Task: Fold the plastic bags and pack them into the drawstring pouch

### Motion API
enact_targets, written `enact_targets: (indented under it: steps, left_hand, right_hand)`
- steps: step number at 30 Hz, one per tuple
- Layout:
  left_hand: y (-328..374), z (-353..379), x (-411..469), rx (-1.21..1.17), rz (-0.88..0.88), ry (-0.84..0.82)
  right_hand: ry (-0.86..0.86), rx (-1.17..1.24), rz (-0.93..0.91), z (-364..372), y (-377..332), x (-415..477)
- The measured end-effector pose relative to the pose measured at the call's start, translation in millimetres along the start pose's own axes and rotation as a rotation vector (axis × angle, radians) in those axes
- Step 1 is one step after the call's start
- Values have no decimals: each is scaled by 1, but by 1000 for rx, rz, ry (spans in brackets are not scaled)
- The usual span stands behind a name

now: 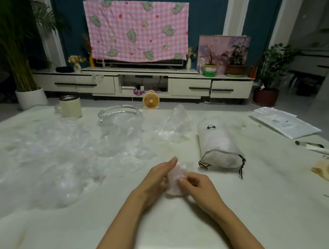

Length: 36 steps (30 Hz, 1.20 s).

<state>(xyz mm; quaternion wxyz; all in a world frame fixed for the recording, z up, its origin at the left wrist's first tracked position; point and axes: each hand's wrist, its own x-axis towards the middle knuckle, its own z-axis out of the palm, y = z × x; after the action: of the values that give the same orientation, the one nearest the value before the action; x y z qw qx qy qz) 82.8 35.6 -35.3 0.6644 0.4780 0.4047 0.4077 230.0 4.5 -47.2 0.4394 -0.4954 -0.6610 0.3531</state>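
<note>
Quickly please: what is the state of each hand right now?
Left hand: open, straight fingers against the folded plastic bag.
Right hand: closed, pinching the same bag.

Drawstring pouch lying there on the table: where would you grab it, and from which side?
The drawstring pouch lies on its side, mouth towards the person, cords hanging there. So probably grip the mouth's rim, coming from the near side; its rounded, stuffed body looks harder to pinch. The right hand, busy pinching a folded bag, is nearer.
</note>
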Motion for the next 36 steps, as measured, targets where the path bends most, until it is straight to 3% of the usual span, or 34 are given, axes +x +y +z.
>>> enact_targets:
  steps: [3, 7, 11, 15, 18, 24, 30, 36]
  left_hand:
    - [0, 0, -4, -7, 24, -101]
    - [-3, 6, -7, 110, 72, 19]
    - [-2, 6, -14, 150, 71, 73]
    - [-4, 7, -20, 151, 66, 41]
    - [-6, 8, -21, 154, 96, 86]
    - [-5, 15, -24, 185, 110, 171]
    - [1, 20, -25, 212, 116, 217]
    - [14, 26, -32, 339, 158, 108]
  right_hand:
    - [72, -42, 20, 5, 2, 4]
    - [120, -62, 29, 7, 4, 1]
    - [357, 99, 72, 2, 2, -6]
    - [155, 173, 115, 0, 0, -10]
    - [166, 169, 37, -3, -4, -12]
    - [181, 244, 53, -8, -6, -12]
    - [111, 454, 157, -15, -10, -16]
    - [72, 223, 62, -8, 2, -17]
